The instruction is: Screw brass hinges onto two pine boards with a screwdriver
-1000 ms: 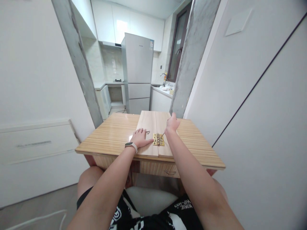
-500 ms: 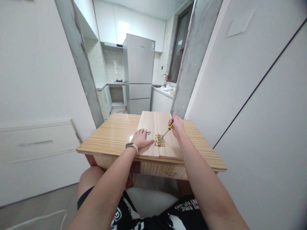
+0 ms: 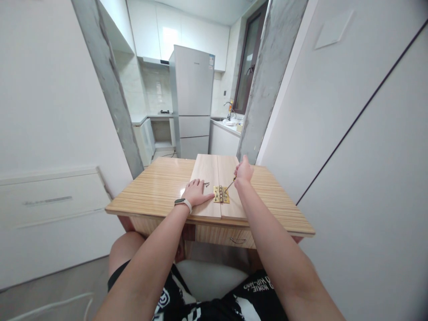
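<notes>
Two pale wooden boards (image 3: 205,166) lie side by side on the table, with a brass hinge (image 3: 221,195) across their seam near the front. My left hand (image 3: 194,193) rests flat on the left board, fingers spread, its thumb reaching to the hinge's left edge. My right hand (image 3: 244,171) is closed around the handle of a screwdriver (image 3: 230,185). The slanted shaft points down to the hinge's right leaf. Most of the handle is hidden by the fingers. A few loose screws (image 3: 207,184) lie on the left board just beyond my left hand.
The boards sit on a wood-grain table (image 3: 147,187) with a drawer handle (image 3: 237,240) at its front. White walls stand close on both sides. Behind the table are a grey fridge (image 3: 194,84) and a kitchen counter with a sink tap (image 3: 228,107).
My right hand has turned around the screwdriver, so its yellow and black handle is now mostly covered. The left hand stays on the board. The view has shifted slightly.
</notes>
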A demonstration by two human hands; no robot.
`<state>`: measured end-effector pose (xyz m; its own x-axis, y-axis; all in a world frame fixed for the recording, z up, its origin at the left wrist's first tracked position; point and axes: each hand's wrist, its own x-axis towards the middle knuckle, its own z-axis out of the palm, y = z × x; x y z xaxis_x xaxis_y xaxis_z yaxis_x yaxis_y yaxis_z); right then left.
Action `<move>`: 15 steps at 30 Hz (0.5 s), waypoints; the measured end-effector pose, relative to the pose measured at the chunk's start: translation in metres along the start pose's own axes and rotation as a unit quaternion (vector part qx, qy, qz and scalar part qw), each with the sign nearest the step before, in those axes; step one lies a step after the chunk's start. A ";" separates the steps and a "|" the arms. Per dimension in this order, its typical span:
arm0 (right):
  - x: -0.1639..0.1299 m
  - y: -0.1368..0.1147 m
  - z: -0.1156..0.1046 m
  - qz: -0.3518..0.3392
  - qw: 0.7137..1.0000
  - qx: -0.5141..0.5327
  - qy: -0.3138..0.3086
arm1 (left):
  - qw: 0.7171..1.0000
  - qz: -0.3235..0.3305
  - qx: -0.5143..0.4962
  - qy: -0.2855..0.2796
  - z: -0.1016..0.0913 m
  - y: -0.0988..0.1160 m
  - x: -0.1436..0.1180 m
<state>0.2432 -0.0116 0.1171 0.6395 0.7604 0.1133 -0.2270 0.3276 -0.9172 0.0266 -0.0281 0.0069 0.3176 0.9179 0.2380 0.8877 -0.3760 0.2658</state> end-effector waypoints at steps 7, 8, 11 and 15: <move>0.006 -0.011 -0.009 0.068 0.953 -0.001 -0.297 | 1.000 -0.005 -0.002 0.000 -0.002 0.002 -0.001; 0.005 -0.010 -0.009 0.056 0.957 -0.006 -0.285 | 1.000 -0.005 -0.002 0.002 -0.002 0.002 -0.001; 0.001 -0.002 -0.001 -0.022 0.987 -0.040 -0.156 | 1.000 0.001 -0.003 0.007 -0.002 0.001 -0.001; -0.010 0.005 0.009 -0.102 0.989 -0.101 0.031 | 1.000 0.004 -0.002 0.008 -0.002 0.001 -0.002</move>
<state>0.2293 -0.0121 0.1144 0.7014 0.6527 0.2864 0.0594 0.3469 -0.9360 0.0267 -0.0304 0.0084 0.3198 0.9125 0.2552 0.8833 -0.3846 0.2682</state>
